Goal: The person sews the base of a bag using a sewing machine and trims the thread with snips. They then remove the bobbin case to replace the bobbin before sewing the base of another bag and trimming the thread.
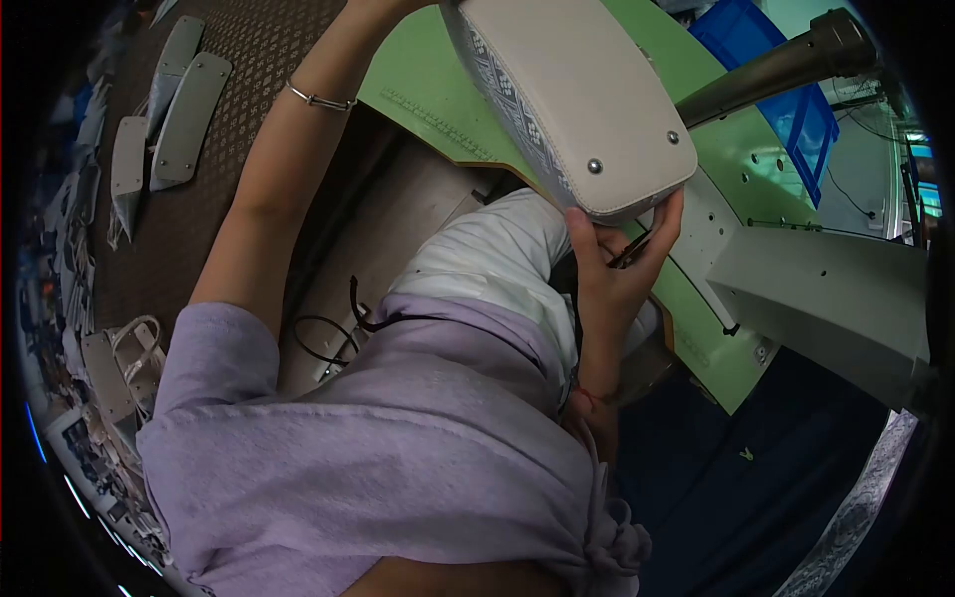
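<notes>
Handbag (572, 95), studded base up, sat above the green worktable (741, 149), pinched at its lower corner by the right hand (617, 269), the left hand's grip out of frame; so slight a hold risked it tipping.

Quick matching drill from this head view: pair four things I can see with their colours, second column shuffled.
Things:
1. Padded bag base with metal studs
2. Flat work table
3. Plastic crate
4. Short-sleeved top

Colours:
A. Blue
B. Lilac
C. Cream
D. Green

Pairs: 1-C, 2-D, 3-A, 4-B. The right hand touches the bag base's lower edge; the left hand is out of view.
</notes>
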